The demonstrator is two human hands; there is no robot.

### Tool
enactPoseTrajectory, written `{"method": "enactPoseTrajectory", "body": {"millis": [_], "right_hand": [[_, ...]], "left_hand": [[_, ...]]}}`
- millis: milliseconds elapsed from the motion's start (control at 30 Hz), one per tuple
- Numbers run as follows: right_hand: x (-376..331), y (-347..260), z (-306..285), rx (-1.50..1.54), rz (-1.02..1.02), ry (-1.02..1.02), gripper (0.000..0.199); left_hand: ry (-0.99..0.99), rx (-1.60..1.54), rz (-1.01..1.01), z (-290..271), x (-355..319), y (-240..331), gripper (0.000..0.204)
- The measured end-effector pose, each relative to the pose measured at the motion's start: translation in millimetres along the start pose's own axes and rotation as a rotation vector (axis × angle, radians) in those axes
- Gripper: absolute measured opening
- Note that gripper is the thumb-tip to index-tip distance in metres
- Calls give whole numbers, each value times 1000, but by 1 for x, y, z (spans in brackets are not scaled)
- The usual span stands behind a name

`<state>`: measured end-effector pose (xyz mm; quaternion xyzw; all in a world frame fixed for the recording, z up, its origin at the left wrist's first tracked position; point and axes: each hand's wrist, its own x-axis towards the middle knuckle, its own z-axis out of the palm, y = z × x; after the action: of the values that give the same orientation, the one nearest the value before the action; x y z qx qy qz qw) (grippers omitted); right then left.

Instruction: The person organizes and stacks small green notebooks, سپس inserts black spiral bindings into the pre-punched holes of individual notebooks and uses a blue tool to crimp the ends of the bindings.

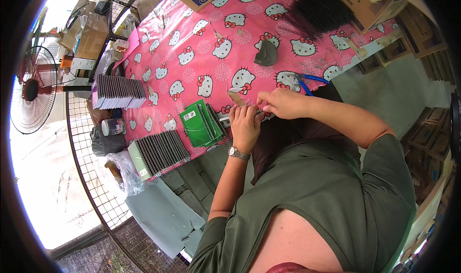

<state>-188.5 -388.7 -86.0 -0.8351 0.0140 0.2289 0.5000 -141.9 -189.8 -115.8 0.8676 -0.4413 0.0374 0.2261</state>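
From my remote seat I count two bare hands at the near edge of the desk covered in pink cat-print cloth (206, 42). The left hand (246, 124) has its fingers side by side and curled downward; the right hand (283, 102) has its fingers bent inward, tips close to the left hand. What they pinch is hidden from me, so I cannot tell if either is clamped on anything.

I make out at least two green spiral-bound notebooks (196, 125), overlapping on the desk just left of the left hand – their long axis runs away from the wearer, far ends tipped leftward. One brown pointed scrap (236, 98) lies just beyond the left fingertips, its point toward the far left.

I see two rows of spiral notebooks: one with a pale green cover (161, 150) at the near left corner, one with a purple cover (118, 91) farther along the left edge. One pair of blue-handled pliers (307, 81) lies beyond the right forearm, handles pointing right. One dark grey rounded piece (267, 53) sits mid-desk, with cloth showing around it – room to move there. Uncounted black wire coils (317, 13) heap at the far right
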Motion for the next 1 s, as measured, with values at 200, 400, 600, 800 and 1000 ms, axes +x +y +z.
{"method": "enactPoseTrajectory", "body": {"millis": [200,400,600,800,1000], "right_hand": [[-9,-7,6,-210,-241,212,30],[-8,-2,10,-290,-313,203,28],[44,-5,-31,-390,-116,230,42],[76,59,-71,-760,-300,481,41],[28,25,-27,381,-285,-448,45]], "left_hand": [[1,-24,4,2,-1,-3,25],[0,-22,-7,2,-2,-1,26],[-27,-48,-68,4,-13,-8,27],[126,319,-324,14,-21,14,26],[110,-41,-94,9,-19,-11,27]]}}
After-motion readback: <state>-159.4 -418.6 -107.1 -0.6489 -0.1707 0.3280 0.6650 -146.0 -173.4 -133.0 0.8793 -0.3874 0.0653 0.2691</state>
